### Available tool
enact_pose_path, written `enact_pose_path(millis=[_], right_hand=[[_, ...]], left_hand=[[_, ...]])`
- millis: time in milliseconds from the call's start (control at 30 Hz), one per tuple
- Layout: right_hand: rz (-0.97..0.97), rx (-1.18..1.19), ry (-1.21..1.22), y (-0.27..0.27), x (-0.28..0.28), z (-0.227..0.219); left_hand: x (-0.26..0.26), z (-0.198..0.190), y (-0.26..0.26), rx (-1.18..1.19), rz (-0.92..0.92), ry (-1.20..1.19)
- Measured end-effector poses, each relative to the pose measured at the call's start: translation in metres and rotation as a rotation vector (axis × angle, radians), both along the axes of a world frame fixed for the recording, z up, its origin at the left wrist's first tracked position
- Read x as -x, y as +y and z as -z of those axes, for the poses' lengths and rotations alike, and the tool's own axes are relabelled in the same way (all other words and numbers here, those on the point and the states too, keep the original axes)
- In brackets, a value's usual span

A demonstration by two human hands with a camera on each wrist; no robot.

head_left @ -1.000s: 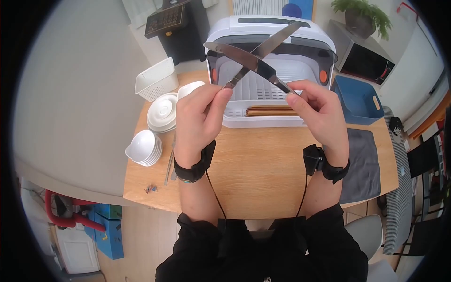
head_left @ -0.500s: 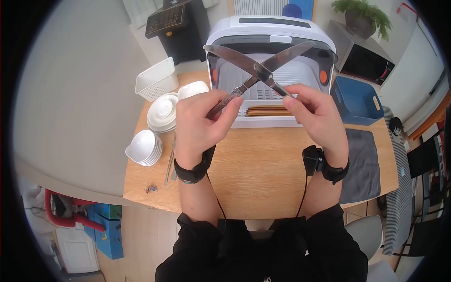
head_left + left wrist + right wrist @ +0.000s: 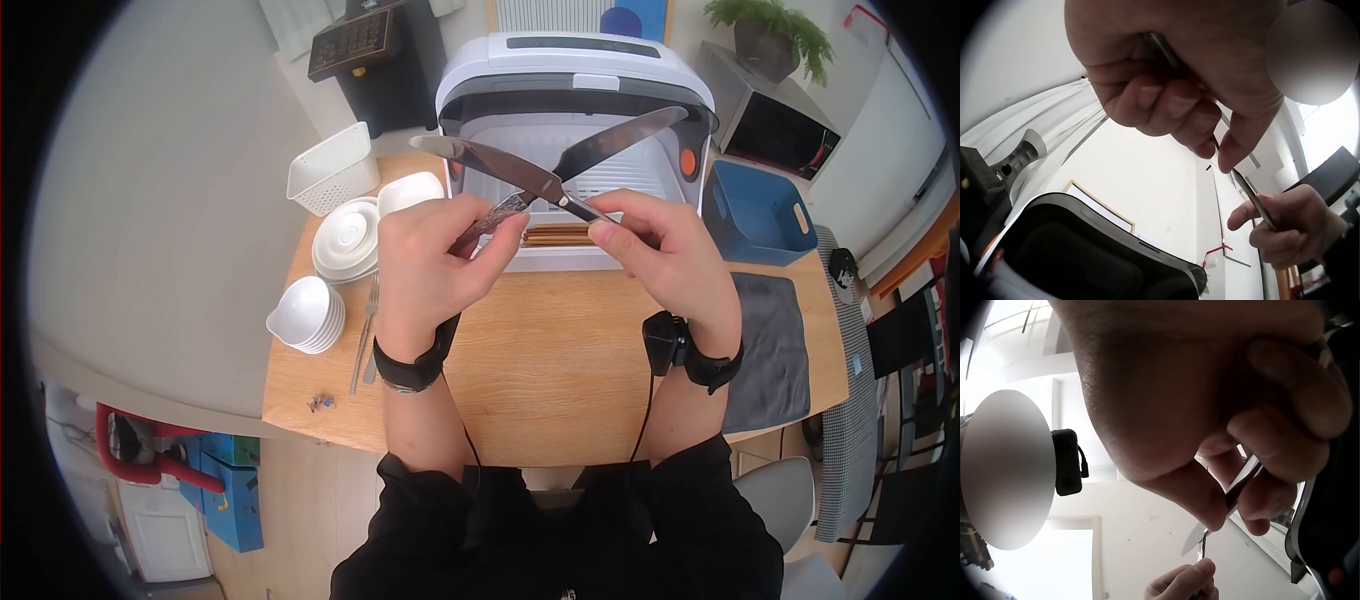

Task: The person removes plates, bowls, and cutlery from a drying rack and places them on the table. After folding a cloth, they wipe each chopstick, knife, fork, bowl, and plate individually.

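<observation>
Two metal table knives cross in the air in front of the white dish cabinet. The left hand [image 3: 430, 265] pinches the patterned handle of one knife [image 3: 625, 138], whose blade points up and right. In the right hand [image 3: 680, 250] is the handle of the other knife [image 3: 490, 160], its blade pointing up and left. The knives overlap just above the handles; whether they touch, I cannot tell. In the left wrist view, the left hand's fingers [image 3: 1179, 106] curl around a handle. Thumb and fingers of the right hand [image 3: 1210, 419] grip a handle in the right wrist view.
Behind the hands stands the open dish cabinet [image 3: 600, 259] with wooden chopsticks [image 3: 560, 236]. At left are a white basket [image 3: 335, 170], plates [image 3: 345, 235], stacked bowls [image 3: 308, 312] and a fork [image 3: 364, 335]. A blue bin [image 3: 760, 215] and grey cloth [image 3: 768, 350] lie right.
The left-hand knife has swung from pointing steeply up to a lower angle toward the right. The right-hand knife has shifted slightly left and down. Both hands keep their grips.
</observation>
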State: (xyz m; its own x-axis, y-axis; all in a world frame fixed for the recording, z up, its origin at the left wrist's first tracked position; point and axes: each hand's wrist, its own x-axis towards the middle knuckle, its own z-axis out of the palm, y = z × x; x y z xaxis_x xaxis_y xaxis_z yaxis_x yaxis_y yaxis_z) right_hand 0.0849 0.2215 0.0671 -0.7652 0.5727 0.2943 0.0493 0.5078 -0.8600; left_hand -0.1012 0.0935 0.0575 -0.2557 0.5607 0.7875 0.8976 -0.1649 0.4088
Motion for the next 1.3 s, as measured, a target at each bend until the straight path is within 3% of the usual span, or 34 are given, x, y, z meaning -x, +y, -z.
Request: enact_pose_path(millis=[200, 267, 333, 400, 467, 533, 667, 733, 800, 967, 1033, 1233, 1300], right_hand=[[0.016, 0.034, 0.015, 0.015, -0.010, 0.004], [0.355, 0.100, 0.325, 0.039, -0.026, 0.002], [0.720, 0.232, 0.818, 0.066, -0.044, 0.003], [0.462, 0.394, 1.071, 0.084, -0.089, 0.009], [0.426, 0.378, 1.184, 0.075, -0.091, 0.004], [0.402, 0.364, 1.304, 0.063, -0.087, 0.000], [0.383, 0.326, 1.220, 0.047, -0.068, -0.007], [0.218, 0.294, 0.812, 0.040, -0.053, -0.005], [0.200, 0.273, 0.537, 0.023, -0.035, -0.011], [-0.008, 0.051, 0.290, 0.009, -0.002, 0.000], [-0.110, 0.014, 0.012, 0.005, 0.003, 0.002], [-0.257, 0.279, 0.021, 0.008, 0.006, 0.002], [-0.247, 0.244, 0.010, 0.010, 0.007, 0.005]], left_hand=[[0.006, 0.003, -0.001, -0.029, -0.007, 0.057], [0.022, 0.005, -0.009, -0.110, -0.208, -0.062], [0.047, 0.008, -0.022, -0.366, -0.235, -0.405], [0.061, 0.003, -0.033, -0.366, -0.301, -0.383], [0.060, 0.002, -0.035, -0.358, -0.367, -0.371], [0.054, 0.001, -0.028, -0.368, -0.279, -0.509], [0.040, 0.000, -0.021, -0.274, -0.178, -0.546], [0.033, 0.000, -0.015, -0.008, 0.020, -0.687], [0.027, -0.001, -0.009, 0.036, 0.069, -0.708], [0.010, 0.000, 0.000, 0.182, 0.209, -0.741], [0.006, -0.002, 0.000, 0.232, 0.280, -0.727], [0.003, -0.005, -0.005, 0.297, 0.362, -0.692], [0.004, -0.002, -0.006, 0.287, 0.366, -0.664]])
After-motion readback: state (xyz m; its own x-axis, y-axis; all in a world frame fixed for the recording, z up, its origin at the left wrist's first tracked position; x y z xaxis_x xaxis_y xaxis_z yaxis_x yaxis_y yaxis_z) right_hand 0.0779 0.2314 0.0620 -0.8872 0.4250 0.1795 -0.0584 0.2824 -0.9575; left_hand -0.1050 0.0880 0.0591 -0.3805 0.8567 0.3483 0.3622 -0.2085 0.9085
